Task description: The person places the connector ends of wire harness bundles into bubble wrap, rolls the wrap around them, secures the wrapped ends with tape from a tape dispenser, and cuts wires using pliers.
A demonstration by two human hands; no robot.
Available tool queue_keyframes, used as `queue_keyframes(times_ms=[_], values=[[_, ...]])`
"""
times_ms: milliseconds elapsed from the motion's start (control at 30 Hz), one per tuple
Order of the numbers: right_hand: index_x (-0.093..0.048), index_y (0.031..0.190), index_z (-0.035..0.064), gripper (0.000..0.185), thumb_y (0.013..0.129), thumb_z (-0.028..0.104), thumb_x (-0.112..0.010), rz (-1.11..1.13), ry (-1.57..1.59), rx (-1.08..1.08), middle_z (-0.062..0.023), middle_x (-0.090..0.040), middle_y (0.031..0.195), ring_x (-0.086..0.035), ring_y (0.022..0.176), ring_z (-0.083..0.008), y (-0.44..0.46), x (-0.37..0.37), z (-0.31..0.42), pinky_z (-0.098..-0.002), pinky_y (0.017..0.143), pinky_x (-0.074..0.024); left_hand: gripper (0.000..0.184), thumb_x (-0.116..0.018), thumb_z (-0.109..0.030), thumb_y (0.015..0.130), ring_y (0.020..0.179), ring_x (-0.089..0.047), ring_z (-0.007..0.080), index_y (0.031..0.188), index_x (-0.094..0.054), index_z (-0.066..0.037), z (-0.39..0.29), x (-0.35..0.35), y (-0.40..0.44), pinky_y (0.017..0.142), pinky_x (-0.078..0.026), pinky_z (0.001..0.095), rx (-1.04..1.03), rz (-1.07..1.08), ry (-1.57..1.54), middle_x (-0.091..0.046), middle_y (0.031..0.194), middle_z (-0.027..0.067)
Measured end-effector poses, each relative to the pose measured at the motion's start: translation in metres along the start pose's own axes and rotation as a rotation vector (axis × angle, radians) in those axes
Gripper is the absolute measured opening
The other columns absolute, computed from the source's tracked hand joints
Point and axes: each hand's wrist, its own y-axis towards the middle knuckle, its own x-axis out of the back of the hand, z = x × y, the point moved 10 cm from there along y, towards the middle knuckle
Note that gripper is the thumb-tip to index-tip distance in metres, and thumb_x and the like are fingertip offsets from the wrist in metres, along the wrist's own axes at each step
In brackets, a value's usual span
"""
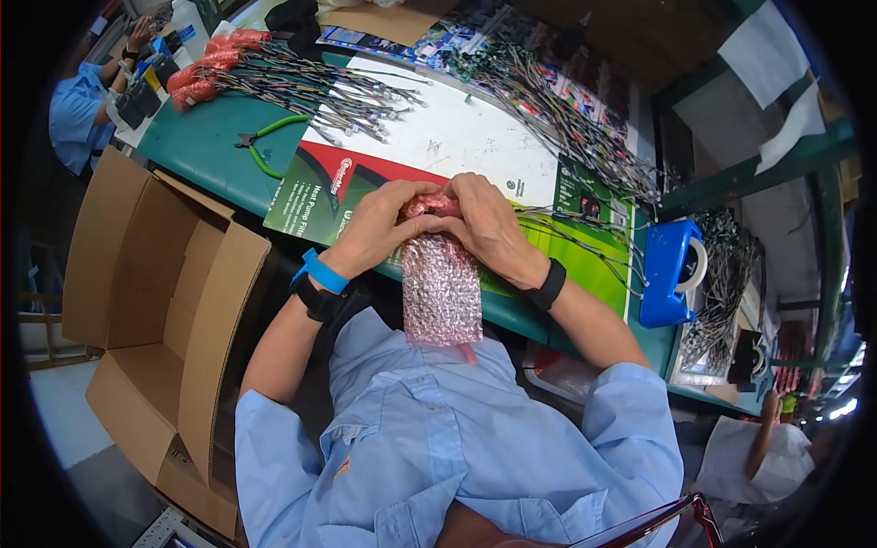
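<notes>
Both hands meet at the table's front edge around a roll of pink bubble wrap (pixel 442 292). My left hand (pixel 379 224) has its fingers curled round the rolled upper end, and my right hand (pixel 489 224) grips the same end from the other side. The wrap's loose part hangs down over my lap. Whatever lies inside the roll is hidden. Thin wires (pixel 585 233) extend to the right from beside my right hand.
Wire bundles with red wrapped ends (pixel 219 68) lie at the back left, near green-handled cutters (pixel 265 146). More wires (pixel 557 110) lie behind. A blue tape dispenser (pixel 667 274) stands right, an open cardboard box (pixel 174 320) left. Co-workers (pixel 78 119) are at both sides.
</notes>
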Motion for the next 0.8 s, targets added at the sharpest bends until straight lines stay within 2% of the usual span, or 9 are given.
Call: queue_keyframes(times_ms=[133,333,467,567,633,667,700,767,800], values=[[-0.052,0.104,0.0018,0.037,0.077,0.004,-0.078,0.019,0.086,-0.017,-0.0143,-0.054,0.095,-0.055,0.09,-0.0341,-0.004,0.004,0.004,-0.0402,0.077,-0.0465,0.043,-0.085,-0.014,0.079,0.103,-0.067,0.0251,0.115,-0.065,0.001,-0.006,0.003,-0.002,0.087,-0.054,0.0344,0.001,0.008,-0.109,-0.066,0.117,0.015],[-0.057,0.109,0.003,0.039,0.076,-0.001,-0.077,0.051,0.246,0.018,-0.0139,-0.054,0.103,-0.056,0.094,-0.0323,-0.028,0.011,0.011,-0.0396,0.081,-0.0481,0.04,-0.084,0.0,0.068,0.1,-0.063,0.0302,0.105,-0.067,-0.004,-0.043,-0.003,-0.025,0.079,-0.054,0.0351,-0.354,-0.107,0.003,-0.059,0.114,0.0106],[-0.061,0.103,0.0031,0.034,0.074,-0.003,-0.076,0.064,0.112,0.117,-0.0128,-0.056,0.104,-0.056,0.097,-0.0318,-0.042,0.01,0.029,-0.0405,0.083,-0.0487,0.039,-0.084,-0.001,0.071,0.099,-0.064,0.0289,0.106,-0.067,-0.002,-0.047,-0.006,-0.034,0.08,-0.055,0.0335,-0.336,-0.104,-0.033,-0.06,0.115,0.0113],[-0.062,0.105,0.0039,0.032,0.075,-0.002,-0.072,0.115,0.024,0.149,-0.012,-0.057,0.107,-0.056,0.101,-0.0317,-0.048,0.005,0.037,-0.0411,0.086,-0.049,0.036,-0.083,-0.006,0.076,0.099,-0.066,0.0264,0.108,-0.067,-0.001,-0.034,-0.012,-0.034,0.081,-0.055,0.0331,-0.18,0.057,-0.267,-0.063,0.114,0.0126],[-0.063,0.107,0.0044,0.031,0.078,0.003,-0.071,0.186,-0.036,0.235,-0.012,-0.058,0.109,-0.056,0.105,-0.0322,-0.051,0.0,0.048,-0.0378,0.087,-0.049,0.037,-0.082,-0.008,0.08,0.1,-0.066,0.02,0.113,-0.066,-0.001,-0.018,-0.007,-0.032,0.084,-0.055,0.0298,0.029,0.039,-0.307,-0.066,0.116,0.011],[-0.063,0.112,0.0054,0.032,0.082,0.013,-0.071,0.249,-0.073,0.246,-0.0115,-0.057,0.113,-0.055,0.109,-0.0335,-0.055,-0.007,0.046,-0.0398,0.091,-0.0477,0.038,-0.081,-0.011,0.083,0.097,-0.068,0.0215,0.116,-0.066,0.0,-0.03,0.0,-0.032,0.085,-0.055,0.0308,-0.063,0.001,-0.191,-0.069,0.112,0.0118],[-0.063,0.112,0.0054,0.032,0.082,0.013,-0.071,0.25,-0.071,0.246,-0.0115,-0.057,0.113,-0.055,0.109,-0.0335,-0.058,-0.003,0.046,-0.0398,0.091,-0.0477,0.038,-0.081,-0.011,0.083,0.097,-0.068,0.0215,0.116,-0.066,0.0,-0.03,0.001,-0.033,0.085,-0.055,0.0308,-0.061,0.002,-0.191,-0.069,0.112,0.0118],[-0.062,0.118,0.0067,0.046,0.082,0.033,-0.074,0.268,-0.02,0.267,-0.0114,-0.055,0.117,-0.053,0.113,-0.0344,-0.064,0.01,0.057,-0.0462,0.095,-0.0441,0.039,-0.082,-0.011,0.082,0.097,-0.069,0.0232,0.115,-0.065,0.001,-0.037,-0.003,-0.036,0.085,-0.055,0.0314,-0.141,0.05,-0.072,-0.07,0.111,0.0127],[-0.06,0.123,0.0089,0.066,0.075,0.052,-0.075,0.313,0.006,0.247,-0.0114,-0.053,0.122,-0.05,0.116,-0.0346,-0.069,0.018,0.064,-0.0512,0.099,-0.0392,0.039,-0.082,-0.011,0.082,0.097,-0.069,0.0232,0.115,-0.065,0.001,-0.036,-0.004,-0.037,0.085,-0.055,0.0314,-0.141,0.046,-0.076,-0.07,0.111,0.0127]])
